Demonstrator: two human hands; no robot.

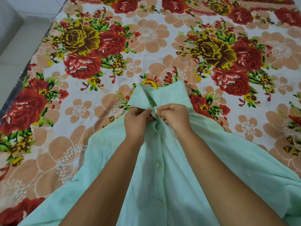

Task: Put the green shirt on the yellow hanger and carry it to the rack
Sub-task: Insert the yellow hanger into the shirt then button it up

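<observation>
The green shirt (151,185) lies spread on the flowered bedsheet (146,38), front side up, its collar (169,93) at the far end and its lower part toward the person. Of the yellow hanger (147,81) only the hook shows, coming out just beyond the collar. The rest is hidden under the cloth, so I judge that the hanger sits already inside the shoulders.

Both hands meet just near of the collar, at the top of the front opening. The left hand (136,118) has its fingers curled and pinches the left edge of the opening. The right hand (174,116) pinches the right edge, and the small top button (155,110) shows between the two hands. The hands almost touch each other. The buttons lower down look closed.

I think the shirt is left flat on the bed so that both hands are free for this fine work. Closing the top button would keep the shirt from sliding off the hanger when it is carried. The hook is just beyond the hands, easy to reach afterwards. The rack is not in view
</observation>
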